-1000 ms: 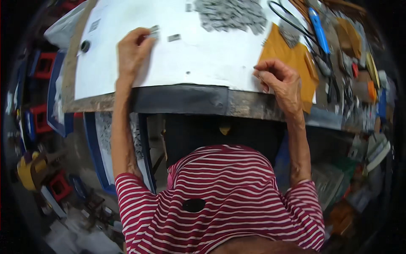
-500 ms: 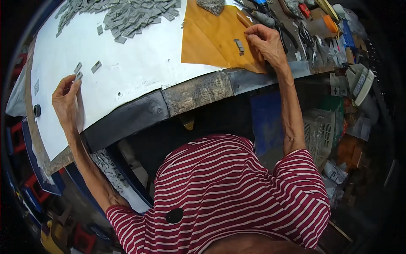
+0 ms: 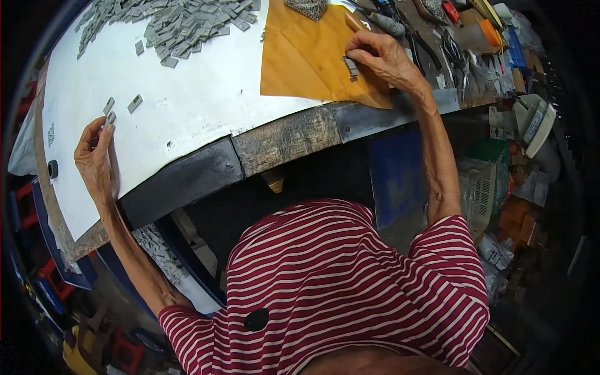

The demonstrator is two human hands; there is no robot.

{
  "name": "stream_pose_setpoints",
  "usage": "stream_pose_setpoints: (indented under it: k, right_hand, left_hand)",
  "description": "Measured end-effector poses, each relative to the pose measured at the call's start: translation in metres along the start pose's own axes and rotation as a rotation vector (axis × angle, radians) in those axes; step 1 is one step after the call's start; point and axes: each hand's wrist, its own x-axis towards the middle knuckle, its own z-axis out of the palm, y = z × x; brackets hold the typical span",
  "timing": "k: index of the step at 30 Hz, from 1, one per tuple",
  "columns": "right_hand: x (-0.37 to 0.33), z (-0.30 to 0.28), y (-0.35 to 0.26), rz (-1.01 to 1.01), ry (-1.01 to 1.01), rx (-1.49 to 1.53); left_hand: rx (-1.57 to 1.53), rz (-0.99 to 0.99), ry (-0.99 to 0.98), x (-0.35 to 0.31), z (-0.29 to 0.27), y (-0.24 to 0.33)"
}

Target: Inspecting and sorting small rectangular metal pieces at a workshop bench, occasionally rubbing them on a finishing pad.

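My left hand (image 3: pixel 94 156) is at the left of the white sheet, thumb and fingers pinched on a small grey rectangular piece (image 3: pixel 110 118). Two more such pieces lie just beyond its fingertips, one of them a loose grey piece (image 3: pixel 135 103). Over the orange-brown sheet (image 3: pixel 294 69), my right hand (image 3: pixel 382 59) has its thumb and forefinger closed at the far end of a short row of small grey pieces (image 3: pixel 352 70). Whether a piece is between those fingertips is hard to see.
A large heap of grey pieces (image 3: pixel 187 25) covers the far part of the white sheet (image 3: pixel 194 94). A bag of small bits (image 3: pixel 306 7) rests on the orange-brown sheet's far edge. Pliers (image 3: pixel 425 50) and an orange-lidded jar (image 3: pixel 484 36) crowd the right. A black ring (image 3: pixel 52 169) lies far left.
My right hand has moved left and slightly nearer, its fingertips now meeting the far end of the row. My left hand keeps its pinch; the view has shifted slightly.
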Motion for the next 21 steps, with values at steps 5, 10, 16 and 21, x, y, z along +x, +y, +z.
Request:
stream_pose_setpoints:
  k: [5, 10, 16, 21]
  right_hand:
    - [0.007, -0.005, 0.004, 0.004, -0.136, 0.026]
    - [0.016, -0.012, 0.002, -0.032, -0.223, -0.021]
    - [0.026, -0.016, -0.002, -0.036, -0.305, -0.097]
    - [0.027, -0.016, -0.002, -0.061, -0.327, -0.159]
  left_hand:
    - [-0.034, 0.015, 0.007, 0.0, 0.0, -0.004]
    - [-0.045, 0.006, 0.016, 0.0, 0.002, -0.004]
    - [-0.015, 0.001, 0.033, -0.001, 0.002, 0.0]
    - [-0.014, -0.003, 0.037, 0.0, 0.002, -0.004]
